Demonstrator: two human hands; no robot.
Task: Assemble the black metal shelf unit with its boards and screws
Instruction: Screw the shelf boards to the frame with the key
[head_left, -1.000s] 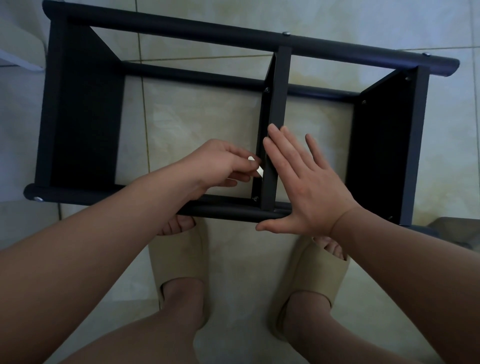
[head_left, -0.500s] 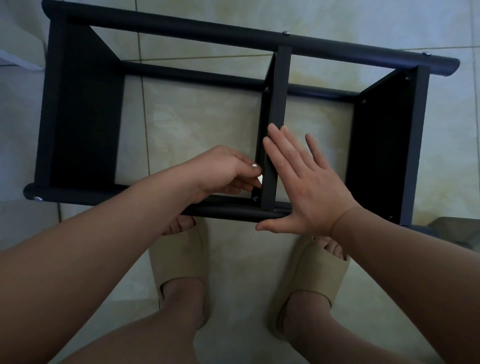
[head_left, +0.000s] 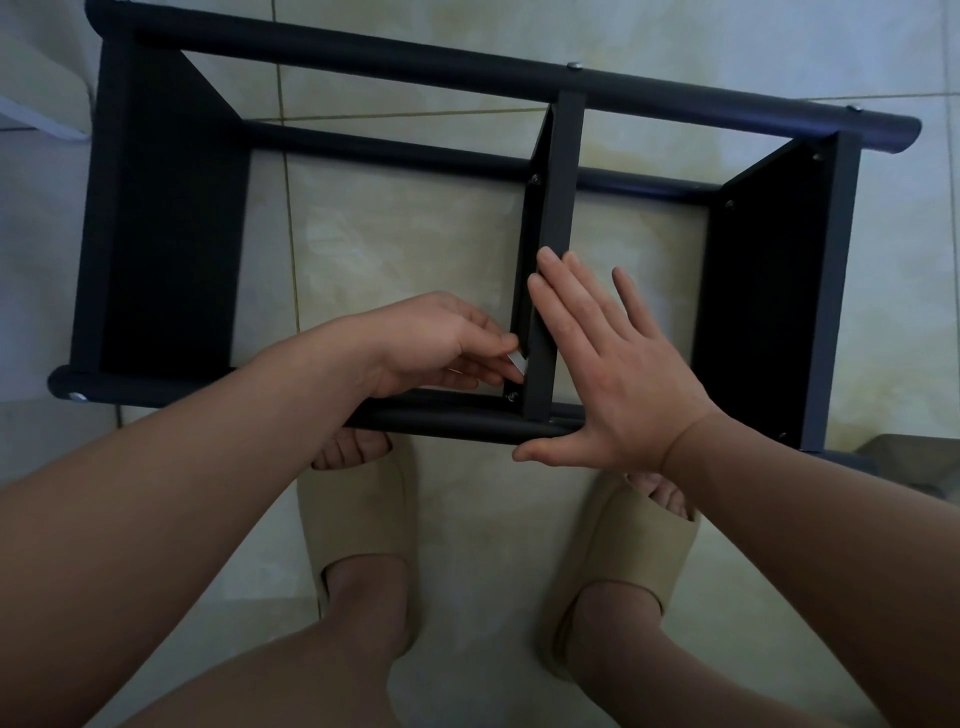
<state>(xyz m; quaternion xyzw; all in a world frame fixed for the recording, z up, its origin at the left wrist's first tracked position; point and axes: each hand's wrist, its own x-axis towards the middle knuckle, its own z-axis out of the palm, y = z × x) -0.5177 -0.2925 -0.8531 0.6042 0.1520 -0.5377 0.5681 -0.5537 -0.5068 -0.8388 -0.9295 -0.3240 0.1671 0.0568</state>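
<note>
Since 1 sec ago our left hand (head_left: 436, 345) moved lower, left of middle board (head_left: 558, 208), pinching small silver tool (head_left: 518, 362); right hand (head_left: 623, 379) presses it, fingers straight.

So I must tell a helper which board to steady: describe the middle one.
Find the black shelf frame on the tiled floor. Three boards bridge its long tubes; take the centre board. Unlike the end boards, it has the right hand flat against it and the left hand pinching a small tool beside it.
</note>
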